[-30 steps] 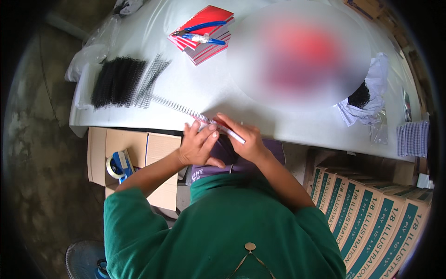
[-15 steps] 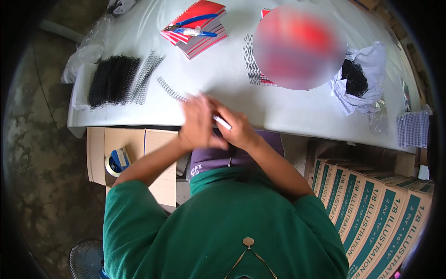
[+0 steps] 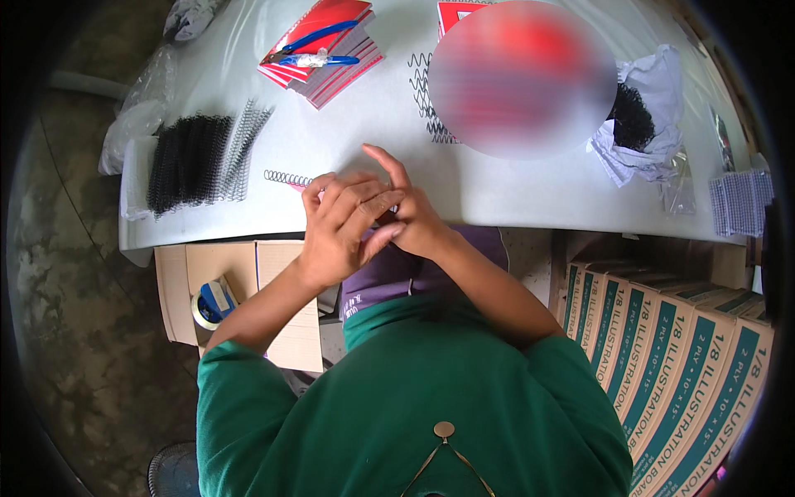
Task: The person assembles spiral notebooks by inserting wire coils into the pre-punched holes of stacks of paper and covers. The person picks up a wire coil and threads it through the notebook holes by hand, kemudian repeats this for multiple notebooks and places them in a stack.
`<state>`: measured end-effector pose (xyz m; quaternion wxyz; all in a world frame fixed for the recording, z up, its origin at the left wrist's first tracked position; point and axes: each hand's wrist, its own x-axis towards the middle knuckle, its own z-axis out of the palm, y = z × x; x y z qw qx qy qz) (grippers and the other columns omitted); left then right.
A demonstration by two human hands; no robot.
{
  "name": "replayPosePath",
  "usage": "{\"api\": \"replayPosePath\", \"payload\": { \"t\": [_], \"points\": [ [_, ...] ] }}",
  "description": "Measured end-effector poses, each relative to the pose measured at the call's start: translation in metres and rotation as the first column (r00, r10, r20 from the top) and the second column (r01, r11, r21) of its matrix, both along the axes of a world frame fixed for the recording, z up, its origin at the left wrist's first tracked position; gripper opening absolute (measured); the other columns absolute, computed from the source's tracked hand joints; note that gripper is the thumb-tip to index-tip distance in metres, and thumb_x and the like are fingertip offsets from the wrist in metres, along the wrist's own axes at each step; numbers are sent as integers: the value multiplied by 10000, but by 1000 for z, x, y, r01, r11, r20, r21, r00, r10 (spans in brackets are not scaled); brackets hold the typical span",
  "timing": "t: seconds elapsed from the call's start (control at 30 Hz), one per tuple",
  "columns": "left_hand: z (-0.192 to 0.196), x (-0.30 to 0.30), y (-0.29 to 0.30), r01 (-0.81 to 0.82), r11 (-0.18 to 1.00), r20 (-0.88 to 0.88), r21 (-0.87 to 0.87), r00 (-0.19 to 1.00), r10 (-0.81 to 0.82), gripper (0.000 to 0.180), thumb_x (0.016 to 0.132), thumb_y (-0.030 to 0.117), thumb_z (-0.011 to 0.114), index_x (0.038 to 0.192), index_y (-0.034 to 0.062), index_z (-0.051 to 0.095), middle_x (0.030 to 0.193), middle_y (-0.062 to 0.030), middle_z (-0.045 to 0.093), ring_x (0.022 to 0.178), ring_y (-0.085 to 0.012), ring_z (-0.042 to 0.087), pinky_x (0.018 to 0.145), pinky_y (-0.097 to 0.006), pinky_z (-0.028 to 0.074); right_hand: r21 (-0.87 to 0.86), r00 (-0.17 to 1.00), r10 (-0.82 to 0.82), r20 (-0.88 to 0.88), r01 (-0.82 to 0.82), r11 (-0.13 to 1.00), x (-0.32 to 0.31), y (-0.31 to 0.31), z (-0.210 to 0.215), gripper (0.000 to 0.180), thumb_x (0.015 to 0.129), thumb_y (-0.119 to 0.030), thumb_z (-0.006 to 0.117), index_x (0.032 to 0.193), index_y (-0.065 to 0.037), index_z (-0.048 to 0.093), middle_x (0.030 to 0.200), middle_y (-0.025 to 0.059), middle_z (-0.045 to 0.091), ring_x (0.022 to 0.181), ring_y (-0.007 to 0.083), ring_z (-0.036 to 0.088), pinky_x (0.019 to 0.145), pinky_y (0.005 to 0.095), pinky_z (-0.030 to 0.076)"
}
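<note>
Left head-worn fisheye, looking steeply down from above the near edge of a white smooth-topped table (image 3: 497, 195). Close range: green short-sleeved cloth shirt (image 3: 397, 389) fills much of the frame on the table's near side. Table edges bend outward.

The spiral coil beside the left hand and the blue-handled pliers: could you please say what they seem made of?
Spiral coil: coated metal wire or plastic; its thin, dark, even loops leave that open. Pliers: apparently metal at the dark head; smooth, evenly blue handles suggest plastic.
</note>
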<state>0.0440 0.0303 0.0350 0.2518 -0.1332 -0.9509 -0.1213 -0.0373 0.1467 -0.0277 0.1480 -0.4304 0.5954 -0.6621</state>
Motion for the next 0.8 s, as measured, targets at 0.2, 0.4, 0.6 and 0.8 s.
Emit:
{"api": "replayPosePath", "payload": {
  "t": [0.2, 0.4, 0.6, 0.8],
  "points": [
    [25, -18, -8, 82, 996, 183, 19, 980, -84, 242, 695, 117, 702, 913, 105, 598, 883, -28, 604, 850, -199, 583, 822, -364, 351, 22, 993, -61, 99, 59, 998, -2, -3, 2, 758, 780, 18, 593, 1382, -117, 152, 890, 205, 616, 834, 385, 624, 697, 413, 491],
    [46, -35, -14, 161, 972, 233, -172, 965, -118, 223, 680, 167, 701, 858, 83, 594, 869, -35, 599, 834, -210, 580, 816, -360, 374, -35, 996, -68, 53, 69, 997, -5, -5, 2, 703, 790, 56, 561, 1368, -73, 182, 832, 182, 611, 773, 308, 643, 668, 361, 492],
    [70, -38, 7, -22, 996, -266, 82, 963, 43, 620, 657, 262, 754, 1155, 7, 484, 1193, -125, 451, 1143, -276, 446, 940, -411, 338, -236, 941, -321, -111, 289, 928, -20, 24, 54, 547, 813, 11, 590, 1284, -12, 312, 1012, 163, 565, 922, 207, 594, 789, 297, 464],
    [91, -89, 80, 299, 256, -333, 919, 937, 102, 337, 928, 67, 479, 1239, -42, 410, 1078, -72, 559, 1011, -98, 498, 881, -249, 362, -524, 704, -710, 22, 613, 591, -64, 34, 123, 388, 961, -238, 411, 1245, 24, 378, 1179, 94, 457, 1043, 137, 444, 939, 281, 324]
  ]
}}
